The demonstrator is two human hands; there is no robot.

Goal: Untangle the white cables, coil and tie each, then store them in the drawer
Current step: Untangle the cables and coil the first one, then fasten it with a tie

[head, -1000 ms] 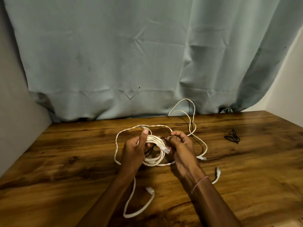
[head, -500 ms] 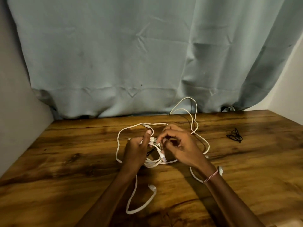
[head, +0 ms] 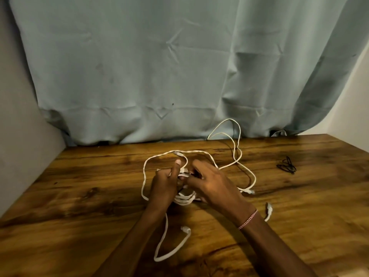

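CHANGE: your right hand (head: 215, 184) slid over the white cables (head: 184, 199) | its grip: cannot tell | left hand (head: 163, 184) clamps them | untangling unfinished

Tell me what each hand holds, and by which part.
The left hand grips the white cables at the upper edge of the coiled bundle. The right hand seems to pinch a strand there with its fingertips; the contact itself is hidden.

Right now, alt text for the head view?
A left hand grips a tangled bundle of white cables at the middle of a wooden table, while the right hand reaches into it, its grip hidden. Loose loops trail toward a grey-blue curtain; a small black cord lies apart on the right.
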